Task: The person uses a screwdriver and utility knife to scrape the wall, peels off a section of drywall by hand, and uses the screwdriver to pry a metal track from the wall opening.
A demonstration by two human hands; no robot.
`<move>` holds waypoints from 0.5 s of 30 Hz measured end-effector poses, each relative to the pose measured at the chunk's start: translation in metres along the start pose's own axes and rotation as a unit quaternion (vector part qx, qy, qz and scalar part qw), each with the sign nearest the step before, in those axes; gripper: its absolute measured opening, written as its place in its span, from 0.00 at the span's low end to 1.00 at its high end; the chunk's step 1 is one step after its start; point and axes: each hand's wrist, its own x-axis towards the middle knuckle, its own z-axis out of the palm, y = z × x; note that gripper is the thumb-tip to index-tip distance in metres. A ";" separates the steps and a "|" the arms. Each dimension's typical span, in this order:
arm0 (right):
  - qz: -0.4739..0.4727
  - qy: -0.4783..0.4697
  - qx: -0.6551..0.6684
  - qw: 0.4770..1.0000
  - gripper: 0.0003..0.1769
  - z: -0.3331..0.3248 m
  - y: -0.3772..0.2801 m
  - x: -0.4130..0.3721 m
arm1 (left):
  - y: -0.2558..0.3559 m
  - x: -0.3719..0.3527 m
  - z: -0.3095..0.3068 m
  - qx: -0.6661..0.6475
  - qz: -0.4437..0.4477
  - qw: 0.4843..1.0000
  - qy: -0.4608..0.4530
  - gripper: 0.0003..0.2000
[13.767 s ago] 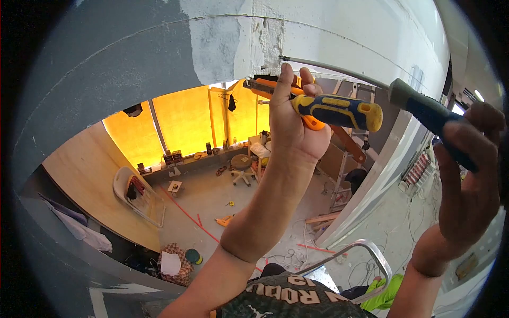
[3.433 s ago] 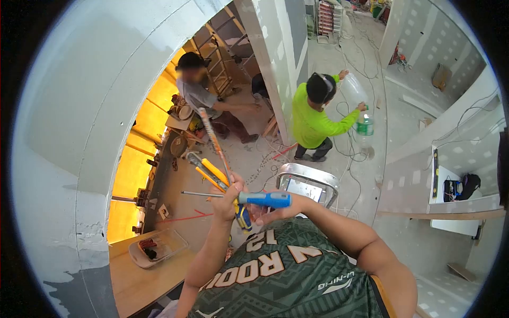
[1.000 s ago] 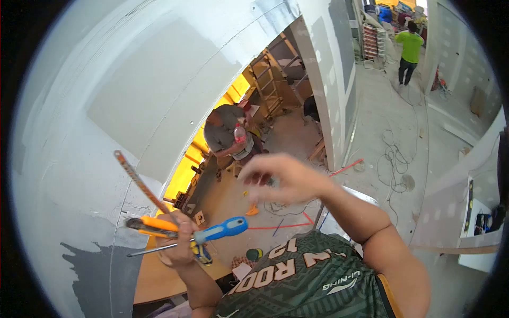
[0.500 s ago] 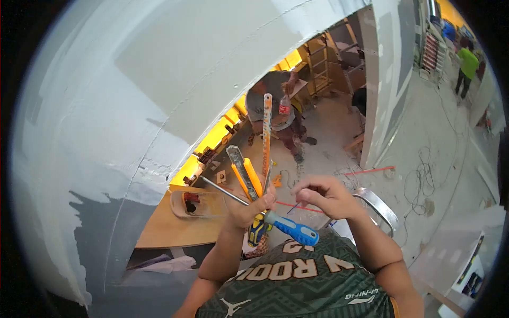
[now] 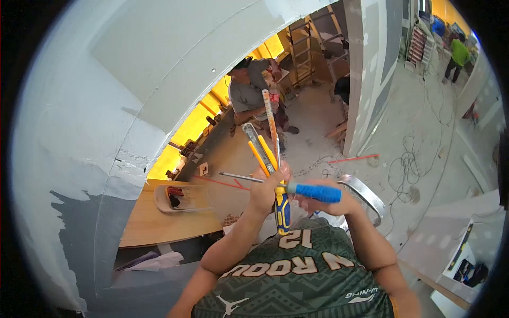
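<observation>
My left hand (image 5: 266,192) is raised in front of my chest and shut on a bundle of tools. An orange utility knife (image 5: 259,150) and a long narrow saw blade (image 5: 270,121) stick up from the fist. A blue-and-yellow tool handle (image 5: 282,213) hangs below it. My right hand (image 5: 331,205) sits just to the right and is closed under the blue handle of a screwdriver (image 5: 318,192). The screwdriver's metal shaft (image 5: 241,177) points left across my left hand. Whether my left fingers still pinch that screwdriver, I cannot tell.
I stand high up, with a ladder's metal top rail (image 5: 372,194) behind my hands. A curved plastered arch (image 5: 95,116) fills the left. Below are a person in a grey shirt (image 5: 248,94), a wooden counter with a tray (image 5: 177,197), floor cables (image 5: 419,139) and a person in green (image 5: 458,53).
My right hand has closed onto the blue screwdriver handle, which swung from hanging down-right to level. The bundle in my left hand stays upright. The view has shifted slightly.
</observation>
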 end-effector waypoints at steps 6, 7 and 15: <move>-0.102 0.126 -0.187 0.969 0.24 0.059 -0.021 -0.028 | 0.002 0.005 0.016 -0.004 0.132 0.991 0.001 0.08; -0.104 0.130 -0.188 0.968 0.24 0.062 -0.021 -0.028 | 0.000 0.005 0.021 -0.004 0.132 0.991 -0.004 0.08; -0.206 0.236 -0.351 0.883 0.20 0.057 -0.015 -0.037 | 0.012 0.018 0.043 -0.102 0.296 0.950 0.014 0.30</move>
